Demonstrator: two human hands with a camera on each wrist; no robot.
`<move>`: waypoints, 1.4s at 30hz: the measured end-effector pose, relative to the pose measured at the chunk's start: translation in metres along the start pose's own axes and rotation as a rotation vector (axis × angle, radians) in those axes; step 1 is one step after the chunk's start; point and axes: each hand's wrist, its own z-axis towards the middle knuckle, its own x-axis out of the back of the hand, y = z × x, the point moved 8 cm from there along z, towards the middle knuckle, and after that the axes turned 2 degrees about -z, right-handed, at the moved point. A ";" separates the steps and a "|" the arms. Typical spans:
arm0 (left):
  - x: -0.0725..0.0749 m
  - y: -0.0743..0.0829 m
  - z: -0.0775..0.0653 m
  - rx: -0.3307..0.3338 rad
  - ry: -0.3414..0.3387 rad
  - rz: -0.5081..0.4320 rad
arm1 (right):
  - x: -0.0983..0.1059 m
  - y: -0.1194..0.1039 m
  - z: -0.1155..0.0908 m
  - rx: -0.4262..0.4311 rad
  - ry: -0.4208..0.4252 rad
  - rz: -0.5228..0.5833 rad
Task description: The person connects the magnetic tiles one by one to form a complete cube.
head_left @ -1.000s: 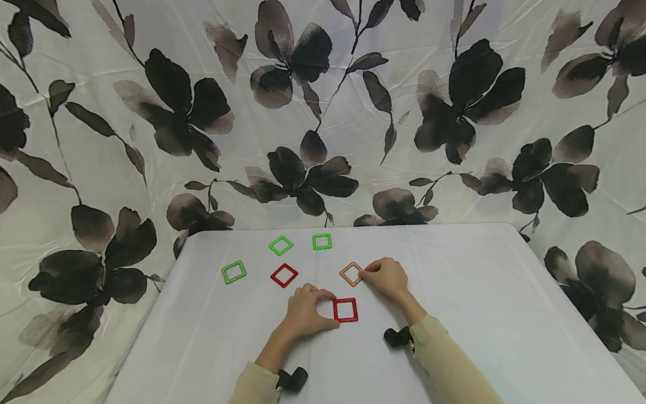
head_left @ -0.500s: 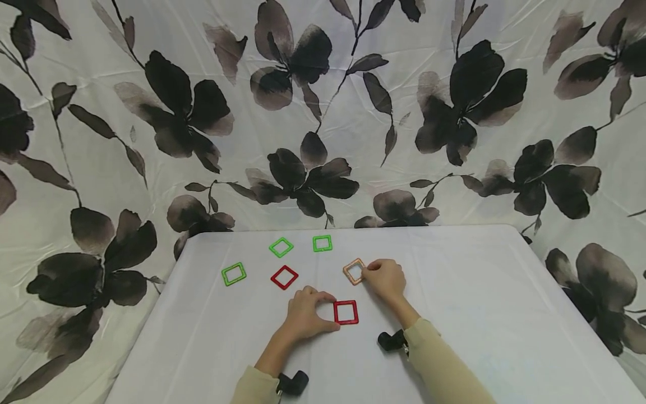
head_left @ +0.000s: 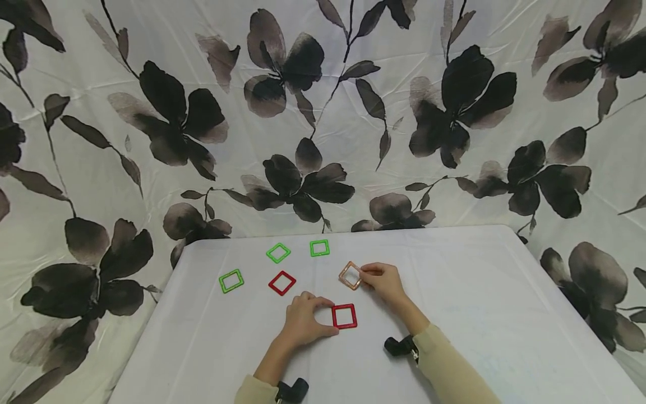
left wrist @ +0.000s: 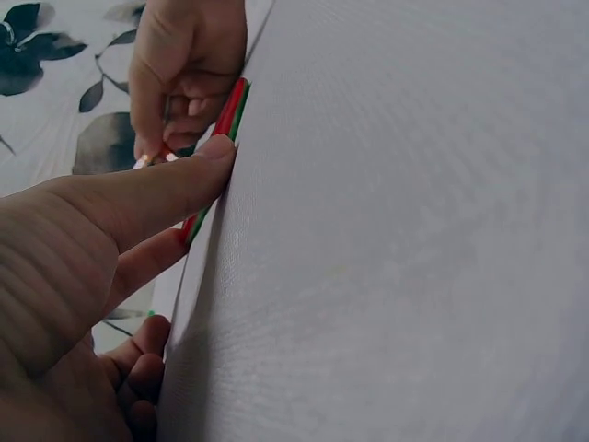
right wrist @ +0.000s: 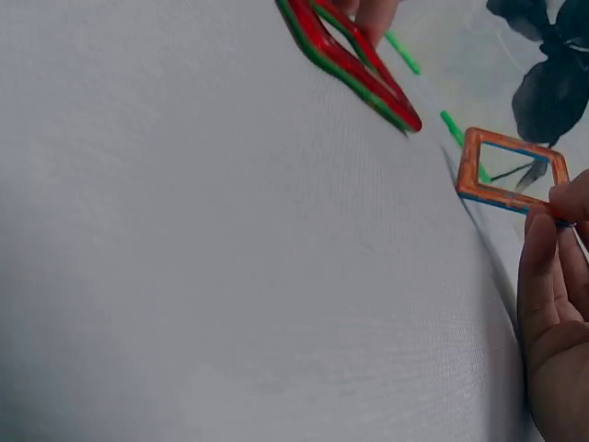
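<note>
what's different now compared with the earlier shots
The orange frame, pinched by the right hand, has shifted slightly away from the red frame that the left hand still pinches, and turned a little. Nothing was newly gripped or let go. The three green frames and the other red frame lie as before.

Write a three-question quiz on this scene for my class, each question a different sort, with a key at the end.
1. How many green frames show in the head view?
2. True or false: the right hand is pinching a green frame.
3. Fill in the two missing words: the left hand holds a ____ ____ between thumb and finger.

Key:
1. Three.
2. False; it pinches the orange frame.
3. Red frame.
</note>
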 end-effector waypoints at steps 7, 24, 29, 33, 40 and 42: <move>0.001 -0.001 -0.001 -0.004 0.000 -0.004 | -0.005 -0.013 -0.013 0.102 -0.080 -0.076; 0.000 -0.004 -0.004 0.020 -0.026 -0.023 | -0.015 -0.074 -0.064 0.246 -0.213 -0.138; -0.001 -0.004 -0.004 0.019 -0.029 -0.027 | -0.017 -0.076 -0.070 0.228 -0.219 -0.172; 0.000 -0.002 -0.003 0.008 -0.028 -0.030 | -0.019 -0.078 -0.075 0.240 -0.215 -0.199; -0.001 -0.003 0.000 0.021 -0.042 -0.025 | -0.021 -0.075 -0.074 0.304 -0.207 -0.196; -0.001 -0.004 0.000 0.026 -0.044 -0.023 | -0.022 -0.067 -0.070 0.326 -0.206 -0.200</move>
